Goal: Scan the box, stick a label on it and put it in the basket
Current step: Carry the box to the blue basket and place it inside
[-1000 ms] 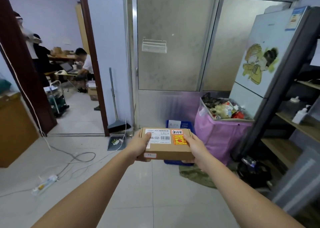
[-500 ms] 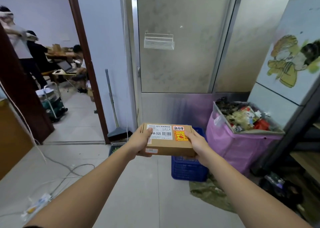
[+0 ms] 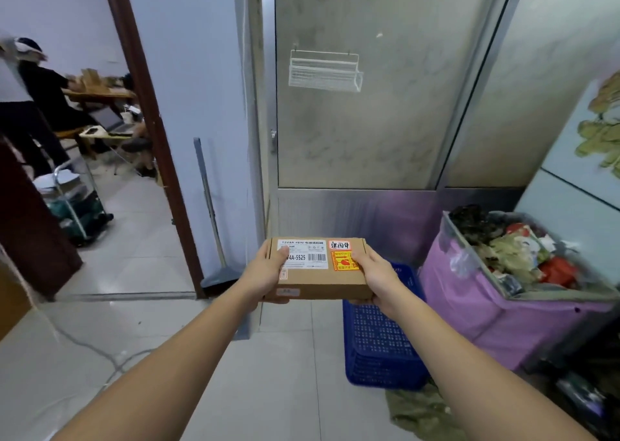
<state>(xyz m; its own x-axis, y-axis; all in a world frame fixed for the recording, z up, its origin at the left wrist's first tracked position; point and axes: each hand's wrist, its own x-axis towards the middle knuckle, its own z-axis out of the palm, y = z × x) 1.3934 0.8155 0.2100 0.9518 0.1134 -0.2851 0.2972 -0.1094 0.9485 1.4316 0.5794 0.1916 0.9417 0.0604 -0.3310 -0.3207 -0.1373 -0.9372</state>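
I hold a flat brown cardboard box level in front of me, above the floor. Its top carries a white barcode label and an orange and red sticker. My left hand grips its left end with the thumb on the white label. My right hand grips its right end, thumb on the orange sticker. A blue plastic basket stands on the floor just below and to the right of the box, partly hidden by my right arm.
A purple-lined bin full of rubbish stands to the right of the basket. A frosted metal-framed door is straight ahead. A long-handled dustpan leans on the wall. Cables lie on the floor at left. People sit beyond the open doorway.
I have walked closer to the door and basket with the box held in both hands. The basket now shows larger and nearer, below the box.
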